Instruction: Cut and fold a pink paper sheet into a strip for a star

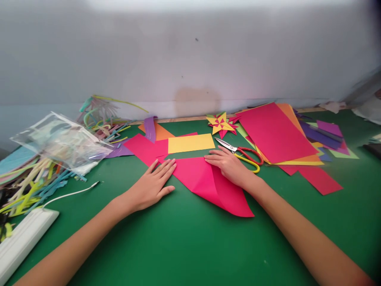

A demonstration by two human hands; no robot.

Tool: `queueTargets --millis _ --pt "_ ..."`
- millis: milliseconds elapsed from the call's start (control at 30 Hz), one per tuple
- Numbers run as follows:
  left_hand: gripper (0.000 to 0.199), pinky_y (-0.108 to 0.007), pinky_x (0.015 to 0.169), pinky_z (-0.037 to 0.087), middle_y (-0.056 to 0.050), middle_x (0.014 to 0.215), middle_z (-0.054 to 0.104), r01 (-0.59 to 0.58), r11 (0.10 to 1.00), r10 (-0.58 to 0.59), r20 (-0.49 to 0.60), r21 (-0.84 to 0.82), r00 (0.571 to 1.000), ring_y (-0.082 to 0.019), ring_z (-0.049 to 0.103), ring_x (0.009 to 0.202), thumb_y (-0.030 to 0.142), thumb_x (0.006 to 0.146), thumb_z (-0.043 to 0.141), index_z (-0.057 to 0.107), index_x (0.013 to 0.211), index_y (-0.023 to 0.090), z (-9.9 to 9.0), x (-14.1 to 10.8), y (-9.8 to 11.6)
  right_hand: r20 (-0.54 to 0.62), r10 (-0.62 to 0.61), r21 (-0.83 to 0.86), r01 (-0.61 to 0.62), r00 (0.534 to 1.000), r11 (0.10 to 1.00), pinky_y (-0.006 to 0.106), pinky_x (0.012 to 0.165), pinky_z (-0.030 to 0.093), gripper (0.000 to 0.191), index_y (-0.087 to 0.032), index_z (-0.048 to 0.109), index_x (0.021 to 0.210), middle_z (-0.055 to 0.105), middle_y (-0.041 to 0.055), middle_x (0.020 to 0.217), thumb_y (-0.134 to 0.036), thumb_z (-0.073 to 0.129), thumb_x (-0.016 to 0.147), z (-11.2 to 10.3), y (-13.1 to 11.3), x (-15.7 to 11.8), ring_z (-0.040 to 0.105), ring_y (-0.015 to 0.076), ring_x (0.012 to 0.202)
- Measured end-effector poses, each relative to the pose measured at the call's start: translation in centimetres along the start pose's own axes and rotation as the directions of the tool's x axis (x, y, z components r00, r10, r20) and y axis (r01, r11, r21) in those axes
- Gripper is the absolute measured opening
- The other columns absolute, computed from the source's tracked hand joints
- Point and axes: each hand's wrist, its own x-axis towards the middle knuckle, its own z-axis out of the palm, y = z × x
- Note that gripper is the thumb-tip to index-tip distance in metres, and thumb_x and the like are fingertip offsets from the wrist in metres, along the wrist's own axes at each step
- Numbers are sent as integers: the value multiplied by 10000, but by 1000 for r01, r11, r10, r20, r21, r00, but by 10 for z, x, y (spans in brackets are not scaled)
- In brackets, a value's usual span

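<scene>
A red-pink sheet of paper [205, 178] lies on the green table [190, 246], partly folded, its near part bulging up and its lower right corner pointing towards me. My left hand [154, 184] lies flat with fingers stretched at the sheet's upper left corner. Across the upper right part of the sheet rests my right hand [229, 165], palm down with fingers extended. Just beyond the sheet is a yellow paper rectangle [191, 143]. Scissors [238, 151] with red and yellow handles lie right beside my right hand, blades pointing up and left.
Behind stands a yellow and red paper star [220, 124]. A stack of coloured sheets [276, 133] is at the right, with red scraps [321, 180] near it. Left are a clear plastic bag [65, 141], many coloured strips [35, 186] and a white power strip [26, 242] with a cable.
</scene>
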Motion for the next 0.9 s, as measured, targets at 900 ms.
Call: queueTargets --millis 900 --pt "602 -484 1336 286 -90 1685 438 216 976 -217 -263 -30 940 -255 381 1587 467 1140 295 440 1619 131 -23 -1 0 -14 10 2 -10 1000 1000 598 1259 323 584 -174 738 1315 724 60 1413 88 448 881 -2 -5 3 575 303 1399"
